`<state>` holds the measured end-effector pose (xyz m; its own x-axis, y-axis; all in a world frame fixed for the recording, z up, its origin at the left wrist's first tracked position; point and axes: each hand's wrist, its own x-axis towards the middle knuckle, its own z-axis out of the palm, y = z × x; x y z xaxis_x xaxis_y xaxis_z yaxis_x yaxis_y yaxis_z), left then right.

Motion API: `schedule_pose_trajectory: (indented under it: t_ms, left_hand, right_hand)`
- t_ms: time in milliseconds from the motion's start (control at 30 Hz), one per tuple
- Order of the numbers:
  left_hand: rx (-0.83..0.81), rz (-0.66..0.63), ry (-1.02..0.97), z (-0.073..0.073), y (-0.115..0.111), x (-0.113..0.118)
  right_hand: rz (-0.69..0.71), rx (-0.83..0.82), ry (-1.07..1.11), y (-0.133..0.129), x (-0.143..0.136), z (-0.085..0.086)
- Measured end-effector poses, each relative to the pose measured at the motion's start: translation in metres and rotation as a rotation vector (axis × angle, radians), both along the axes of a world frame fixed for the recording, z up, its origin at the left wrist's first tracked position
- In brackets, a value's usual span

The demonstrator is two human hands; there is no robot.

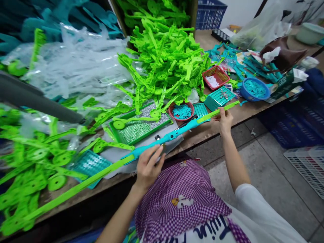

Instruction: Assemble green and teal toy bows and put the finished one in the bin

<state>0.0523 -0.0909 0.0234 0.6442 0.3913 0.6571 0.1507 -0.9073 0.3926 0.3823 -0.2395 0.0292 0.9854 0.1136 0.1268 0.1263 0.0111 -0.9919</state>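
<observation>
A long plastic bar (174, 135), blue in its middle and lime green toward both ends, stretches diagonally across the front of the workbench. My left hand (150, 164) is closed around its blue middle section. Farther right, my right hand (224, 120) pinches the green end between thumb and fingers. Just beyond my left hand, a small dark knob-like item (157, 137) shows, its kind unclear. Behind the bar lies a green tray (116, 136) of small metal parts, with green plastic arms resting across it. A red bowl (181, 111) of small blue pieces stands between my hands.
Loose green plastic arms (162, 64) form a tall heap at the back, beside clear plastic bags (83, 60). A grey post (37, 98) juts in from the left. Teal trays (219, 98), a red basket (216, 77) and a blue bowl (255, 89) stand to the right.
</observation>
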Motion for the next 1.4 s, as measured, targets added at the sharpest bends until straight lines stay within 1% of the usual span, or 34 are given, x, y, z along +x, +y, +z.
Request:
schedule_pose_trajectory:
  t_ms: [67,100,167,200,267,333,400,433,500,567,600,633,667,700,733,767,800,833,867,900,933,967,1000,1033,1100,1167,1233,1300,1400]
  left_hand:
    - [-0.097,0.033,-0.014,-0.004,-0.021,-0.024]
    - [-0.146,0.053,-0.026,-0.003,-0.03,-0.032]
    - [-0.203,0.087,-0.062,0.004,-0.04,-0.035]
    - [-0.208,0.095,-0.071,0.01,-0.04,-0.03]
    - [-0.196,0.07,-0.021,0.025,-0.031,-0.01]
    - [-0.188,-0.026,0.156,0.039,-0.014,0.016]
    - [-0.201,-0.098,0.414,0.045,0.003,0.038]
    - [-0.215,-0.113,0.543,0.045,0.01,0.045]
    - [-0.238,-0.126,0.736,0.037,0.017,0.05]
    - [-0.223,-0.154,0.816,0.024,0.018,0.048]
    - [-0.2,-0.171,0.824,0.018,0.016,0.046]
    - [-0.173,-0.185,0.822,0.013,0.014,0.044]
    - [-0.147,-0.194,0.818,0.008,0.012,0.042]
    - [-0.128,-0.201,0.817,0.005,0.009,0.041]
    - [-0.116,-0.208,0.816,0.002,0.008,0.04]
    - [-0.109,-0.218,0.815,0.0,0.007,0.04]
    - [-0.103,-0.23,0.815,-0.001,0.006,0.039]
    - [-0.095,-0.242,0.815,-0.002,0.006,0.038]
    - [-0.084,-0.252,0.817,-0.003,0.005,0.037]
    - [-0.071,-0.256,0.82,-0.004,0.005,0.035]
    - [-0.058,-0.252,0.823,-0.005,0.005,0.032]
    - [-0.047,-0.242,0.828,-0.006,0.005,0.03]
    - [-0.04,-0.229,0.836,-0.007,0.005,0.027]
    - [-0.037,-0.217,0.848,-0.008,0.005,0.025]
    - [-0.036,-0.201,0.882,-0.008,0.005,0.023]
    - [-0.032,-0.196,0.908,-0.008,0.005,0.023]
    - [-0.03,-0.191,0.909,-0.007,0.005,0.024]
    - [-0.036,-0.195,0.892,-0.004,0.004,0.026]
    - [-0.046,-0.197,0.888,0.0,0.002,0.028]
  right_hand:
    - [0.002,0.009,-0.008,-0.001,0.001,-0.004]
    - [0.002,0.013,-0.017,-0.001,0.002,-0.006]
    - [-0.003,0.026,-0.033,0.0,0.003,-0.008]
    - [-0.009,0.038,-0.037,0.0,0.004,-0.009]
    - [-0.025,0.073,-0.037,0.001,0.002,-0.009]
    - [-0.039,0.108,-0.036,-0.002,-0.004,-0.008]
    - [-0.053,0.138,-0.037,-0.007,-0.016,-0.009]
    - [-0.059,0.154,-0.036,-0.01,-0.023,-0.01]
    - [-0.056,0.192,-0.024,-0.02,-0.039,-0.016]
    - [-0.039,0.215,0.019,-0.034,-0.056,-0.023]
    - [-0.02,0.193,0.059,-0.043,-0.063,-0.026]
    - [0.022,0.131,0.111,-0.054,-0.07,-0.026]
    - [0.097,0.022,0.165,-0.064,-0.077,-0.023]
    - [0.197,-0.124,0.2,-0.074,-0.083,-0.017]
    - [0.303,-0.283,0.198,-0.081,-0.088,-0.008]
    - [0.414,-0.44,0.148,-0.083,-0.093,0.005]
    - [0.482,-0.556,0.033,-0.081,-0.097,0.018]
    - [0.514,-0.617,-0.135,-0.071,-0.099,0.031]
    - [0.56,-0.652,-0.335,-0.056,-0.101,0.042]
    - [0.648,-0.693,-0.535,-0.035,-0.101,0.051]
    - [0.78,-0.77,-0.719,-0.011,-0.099,0.055]
    - [0.918,-0.9,-0.882,0.014,-0.096,0.055]
    - [1.044,-1.075,-1.024,0.038,-0.092,0.052]
    - [1.119,-1.243,-1.132,0.058,-0.087,0.047]
    - [1.164,-1.312,-1.191,0.086,-0.078,0.033]
    - [1.196,-1.305,-1.238,0.095,-0.073,0.023]
    - [1.237,-1.279,-1.303,0.093,-0.072,0.02]
    - [1.242,-1.246,-1.349,0.091,-0.074,0.026]
    - [1.182,-1.23,-1.409,0.092,-0.077,0.044]
